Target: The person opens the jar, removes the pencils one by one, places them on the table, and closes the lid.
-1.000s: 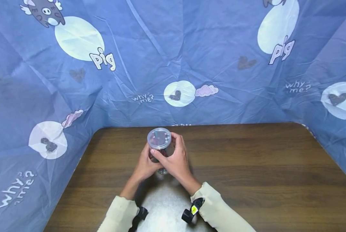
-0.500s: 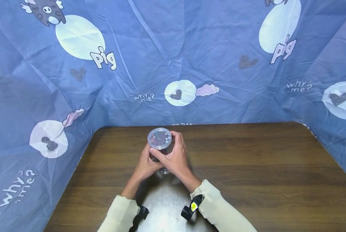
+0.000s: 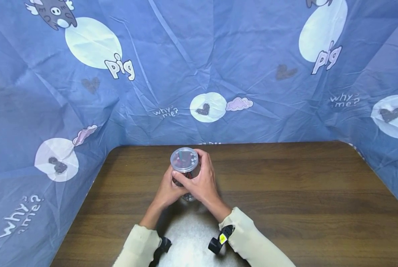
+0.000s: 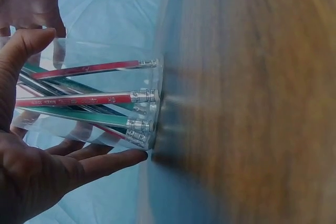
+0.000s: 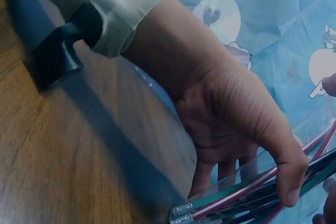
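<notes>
Blue cloth [image 3: 172, 129] behind jar [image 3: 194, 172]; brown counter [image 3: 292, 193] beneath it. Left grip [image 3: 168, 188] and right grip [image 3: 203, 183] curled around jar from either side. Jar upright, contact with counter unclear; lid [image 3: 184, 159] on top, red and green pencils [image 4: 89, 99] inside.

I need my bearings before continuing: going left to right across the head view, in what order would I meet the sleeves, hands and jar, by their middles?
Left sleeve, left hand, clear lidded jar, right hand, right sleeve.
</notes>
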The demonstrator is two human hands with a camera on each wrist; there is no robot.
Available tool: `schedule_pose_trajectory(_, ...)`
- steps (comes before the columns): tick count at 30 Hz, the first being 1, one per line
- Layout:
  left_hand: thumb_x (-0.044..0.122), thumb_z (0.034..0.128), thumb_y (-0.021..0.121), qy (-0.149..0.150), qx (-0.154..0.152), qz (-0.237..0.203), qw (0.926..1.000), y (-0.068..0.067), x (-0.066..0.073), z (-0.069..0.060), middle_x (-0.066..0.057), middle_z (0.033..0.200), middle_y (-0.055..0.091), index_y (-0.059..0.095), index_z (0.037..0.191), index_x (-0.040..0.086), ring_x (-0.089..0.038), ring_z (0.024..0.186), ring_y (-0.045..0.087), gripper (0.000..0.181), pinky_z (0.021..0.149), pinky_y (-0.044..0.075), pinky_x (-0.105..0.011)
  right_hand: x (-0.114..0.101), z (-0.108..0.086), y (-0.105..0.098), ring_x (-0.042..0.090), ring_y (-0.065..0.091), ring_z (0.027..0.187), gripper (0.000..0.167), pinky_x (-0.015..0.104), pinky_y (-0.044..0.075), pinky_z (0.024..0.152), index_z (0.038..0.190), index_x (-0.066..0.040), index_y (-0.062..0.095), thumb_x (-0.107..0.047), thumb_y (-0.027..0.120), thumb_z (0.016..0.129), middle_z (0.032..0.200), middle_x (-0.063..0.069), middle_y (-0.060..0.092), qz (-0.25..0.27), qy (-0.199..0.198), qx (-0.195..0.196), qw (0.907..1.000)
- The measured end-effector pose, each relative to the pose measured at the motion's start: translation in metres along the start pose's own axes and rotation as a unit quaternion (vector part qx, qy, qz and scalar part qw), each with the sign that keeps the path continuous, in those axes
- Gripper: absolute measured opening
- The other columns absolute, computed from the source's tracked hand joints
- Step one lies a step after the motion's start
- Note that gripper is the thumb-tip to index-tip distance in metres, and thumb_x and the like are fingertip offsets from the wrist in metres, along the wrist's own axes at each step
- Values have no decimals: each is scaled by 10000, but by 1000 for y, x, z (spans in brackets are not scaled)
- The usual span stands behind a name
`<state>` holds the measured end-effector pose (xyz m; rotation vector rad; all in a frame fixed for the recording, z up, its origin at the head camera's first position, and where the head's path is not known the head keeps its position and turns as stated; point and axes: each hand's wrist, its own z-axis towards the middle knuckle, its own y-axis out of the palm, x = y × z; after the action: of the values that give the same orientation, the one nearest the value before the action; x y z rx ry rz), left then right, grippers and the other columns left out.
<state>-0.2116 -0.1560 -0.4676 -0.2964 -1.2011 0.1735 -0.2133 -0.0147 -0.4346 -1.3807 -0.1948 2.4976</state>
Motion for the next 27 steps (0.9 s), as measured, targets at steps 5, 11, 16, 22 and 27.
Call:
schedule_pose_trajectory(5, 1, 672, 864, -17, -10, -198, 9998, 0, 0, 0, -160, 1279, 605, 473, 1385, 31, -287, 1158, 577, 814, 991, 490, -440, -1, 1, 1, 160, 549, 1105, 754, 374, 470, 963, 1297, -117, 520, -411, 865, 695, 1207, 1, 569, 98, -2, 101, 9999)
schedule_pose_trajectory(11, 12, 650, 876, 147, 34, -166, 9997, -1, -1, 0, -162, 1266, 617, 498, 1363, 14, -285, 1160, 574, 807, 1015, 476, -420, 1, 3, 0, 158, 544, 1101, 734, 367, 461, 962, 1274, -117, 534, -440, 858, 699, 1195, 3, 566, -55, -250, 89, 9996)
schedule_pose_trajectory(16, 57, 651, 889, 146, -7, -31, 9999, -2, -1, 0, -132, 1263, 624, 515, 1356, 35, -255, 1157, 579, 798, 1019, 474, -415, 2, 4, -2, 161, 536, 1088, 718, 362, 460, 950, 1259, -120, 535, -458, 847, 708, 1177, 4, 552, -89, -354, -42, 9993)
schedule_pose_trajectory(22, 92, 663, 885, 181, 12, 17, 9998, -3, -3, 1, -130, 1231, 642, 546, 1325, 33, -252, 1131, 592, 746, 1007, 483, -424, 3, 7, -5, 159, 526, 1081, 714, 380, 459, 943, 1249, -139, 547, -488, 844, 702, 1174, -4, 531, -103, -346, -175, 9992)
schedule_pose_trajectory(27, 8, 653, 873, 217, 0, -47, 9998, -3, 3, 2, -163, 1214, 650, 559, 1301, -10, -265, 1116, 594, 720, 1002, 484, -415, 2, 5, -3, 161, 522, 1097, 723, 393, 460, 951, 1278, -138, 535, -481, 833, 716, 1198, 2, 522, -126, -290, -142, 9994)
